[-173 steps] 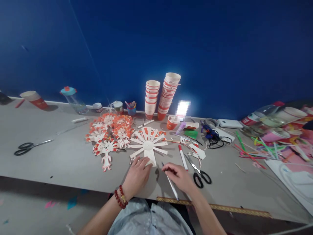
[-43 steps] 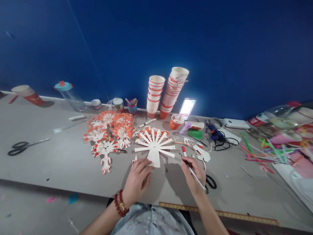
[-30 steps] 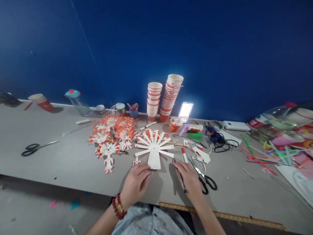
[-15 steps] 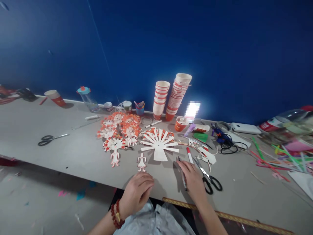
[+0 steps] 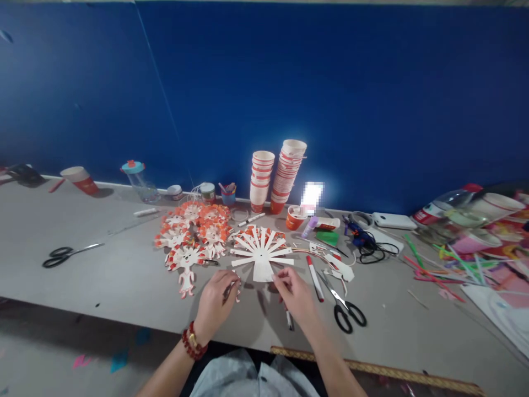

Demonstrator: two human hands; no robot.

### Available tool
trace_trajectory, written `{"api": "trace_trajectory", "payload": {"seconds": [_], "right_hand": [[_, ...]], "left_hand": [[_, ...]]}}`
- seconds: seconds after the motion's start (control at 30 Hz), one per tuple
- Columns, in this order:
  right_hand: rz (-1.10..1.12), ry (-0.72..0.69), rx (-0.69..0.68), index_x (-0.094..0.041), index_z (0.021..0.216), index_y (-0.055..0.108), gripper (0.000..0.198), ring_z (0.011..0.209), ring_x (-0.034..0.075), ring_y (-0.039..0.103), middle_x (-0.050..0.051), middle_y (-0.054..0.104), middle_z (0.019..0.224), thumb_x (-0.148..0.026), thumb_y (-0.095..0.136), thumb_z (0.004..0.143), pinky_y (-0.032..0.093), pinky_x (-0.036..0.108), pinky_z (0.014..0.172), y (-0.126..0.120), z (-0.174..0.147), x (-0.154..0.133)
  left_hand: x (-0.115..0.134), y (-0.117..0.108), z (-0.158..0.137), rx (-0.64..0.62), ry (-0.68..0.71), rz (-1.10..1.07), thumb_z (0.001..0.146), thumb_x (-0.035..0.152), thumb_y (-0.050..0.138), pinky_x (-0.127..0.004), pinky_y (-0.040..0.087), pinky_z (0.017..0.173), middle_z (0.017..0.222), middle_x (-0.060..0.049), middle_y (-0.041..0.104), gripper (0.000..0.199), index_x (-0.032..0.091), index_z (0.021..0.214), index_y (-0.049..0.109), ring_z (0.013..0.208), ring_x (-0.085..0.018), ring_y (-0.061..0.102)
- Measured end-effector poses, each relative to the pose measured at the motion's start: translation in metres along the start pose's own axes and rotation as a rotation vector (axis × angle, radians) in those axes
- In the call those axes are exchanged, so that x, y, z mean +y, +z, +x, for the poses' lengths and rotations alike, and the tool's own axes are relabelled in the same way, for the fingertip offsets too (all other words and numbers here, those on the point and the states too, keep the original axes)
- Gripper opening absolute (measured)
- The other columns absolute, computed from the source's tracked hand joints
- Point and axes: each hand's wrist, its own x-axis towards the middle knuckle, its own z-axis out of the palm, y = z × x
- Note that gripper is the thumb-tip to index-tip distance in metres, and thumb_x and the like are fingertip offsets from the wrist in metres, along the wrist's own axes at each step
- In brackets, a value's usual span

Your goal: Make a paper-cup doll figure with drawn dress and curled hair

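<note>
My left hand rests on the grey table with its fingers closed on a small dark piece, apparently a pen cap, just over a little paper figure. My right hand is beside it and grips a thin pen, whose end sticks out below the palm. Just beyond both hands lies a white fan-shaped cup cut-out.
Orange-and-white paper figures lie to the left. A red-capped marker and black scissors lie right of my right hand. Two cup stacks, an orange cup, a glue gun with cable and more scissors lie farther off.
My left hand has come forward from the table edge onto the little paper figure. My right hand has shifted left with the pen, so both hands now meet below the fan cut-out.
</note>
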Motion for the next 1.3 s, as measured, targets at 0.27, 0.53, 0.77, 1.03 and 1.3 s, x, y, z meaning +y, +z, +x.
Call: {"api": "trace_trajectory", "payload": {"seconds": [0.27,0.53,0.77,1.03,1.3], "right_hand": [[0.553,0.148,0.083,-0.024,0.087,0.047,0.031,0.047,0.015,0.059,-0.006,0.058,0.059,-0.043,0.068,0.075,0.047,0.023,0.039,0.018,0.003,-0.006],[0.659,0.117,0.086,-0.022,0.089,0.051,0.035,0.049,0.012,0.055,-0.006,0.058,0.059,-0.048,0.073,0.077,0.046,0.021,0.046,0.021,-0.035,-0.024],[0.679,0.093,0.034,-0.021,0.092,0.058,0.033,0.058,0.014,0.059,0.0,0.065,0.073,-0.045,0.074,0.076,0.049,0.023,0.052,0.013,-0.036,-0.033],[0.577,0.088,0.091,-0.017,0.095,0.073,0.042,0.078,0.026,0.066,0.007,0.073,0.079,-0.051,0.074,0.071,0.052,0.033,0.068,0.004,-0.018,-0.058],[0.66,-0.002,0.121,-0.019,0.102,0.072,0.042,0.08,0.025,0.066,0.007,0.075,0.092,-0.048,0.076,0.071,0.054,0.034,0.068,0.006,-0.023,-0.053]], "left_hand": [[0.016,0.008,0.006,-0.038,-0.199,-0.239,0.096,0.035,0.045,-0.028,0.05,0.071,0.092,-0.009,0.069,0.028,0.02,0.093,0.069,0.082,-0.021,0.064],[0.039,0.033,0.023,0.014,-0.592,-0.956,0.08,0.052,0.068,-0.034,0.053,0.082,0.109,-0.011,0.071,0.05,0.017,0.115,0.069,0.098,-0.027,0.066],[0.055,0.034,0.035,0.149,-0.556,-0.856,0.08,0.046,0.07,-0.036,0.049,0.095,0.109,-0.008,0.072,0.037,0.02,0.107,0.073,0.108,-0.028,0.063],[0.065,0.041,0.028,0.148,-0.497,-1.008,0.079,0.044,0.073,-0.04,0.047,0.101,0.113,-0.01,0.072,0.041,0.017,0.11,0.073,0.113,-0.03,0.062],[0.072,0.039,0.026,0.122,-0.542,-1.184,0.074,0.039,0.077,-0.044,0.044,0.105,0.113,-0.011,0.072,0.037,0.015,0.102,0.076,0.114,-0.032,0.062]]}}
